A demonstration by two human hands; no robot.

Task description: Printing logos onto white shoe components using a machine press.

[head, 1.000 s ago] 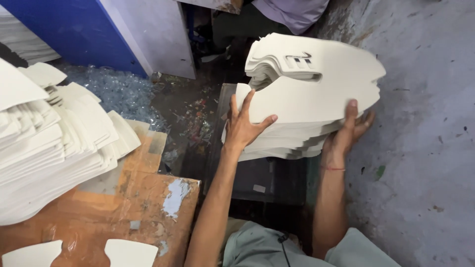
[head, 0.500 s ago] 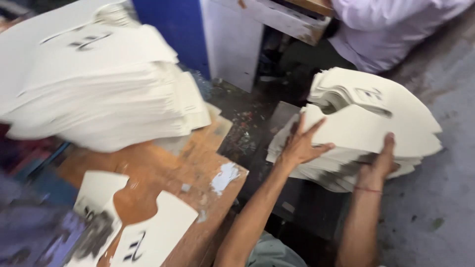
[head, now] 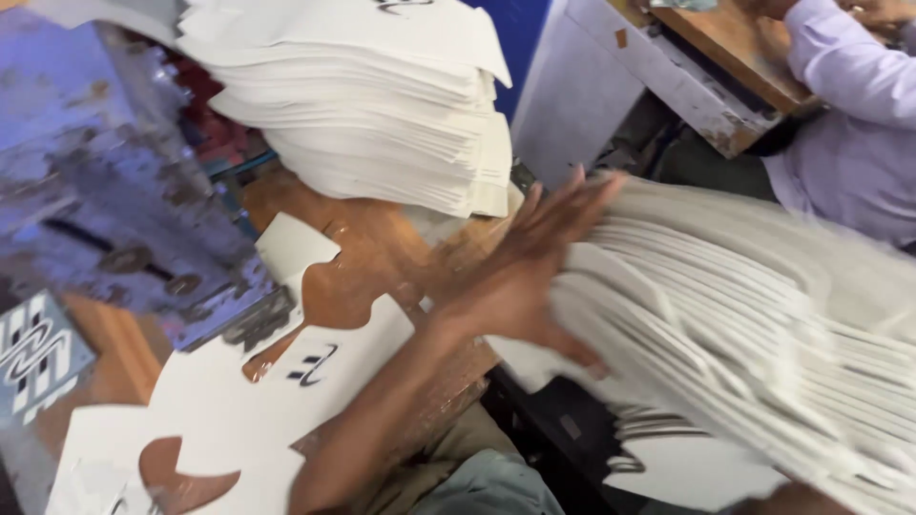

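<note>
— Cardboard cut-outs, the fanned stack (head: 763,324): where does it sit?

— Low right, filling that side of the view, blurred and tilted. Its near edge overhangs the dark gap (head: 553,429) beside the table (head: 382,248). The left hand (head: 530,277) lies flat on the stack's left edge, fingers spread apart, not curled round anything.

— And the right hand?

— Only a sliver of skin at the bottom right under the stack; I cannot tell whether it grips.

— How many stacks in all?

— Two. The second stack (head: 382,105) stands on the table at top centre, its edges squared, just beside the left hand's fingertips.

— Any room to move?

— Little. The blue metal machine (head: 105,191) crowds the left, and a person in a lilac shirt (head: 849,143) sits close at top right by a wooden bench (head: 735,67).

— Loose pieces?

— Two or three flat white offcuts (head: 248,401) lie on the table's near edge, partly overlapping, so the count is unsure.
</note>
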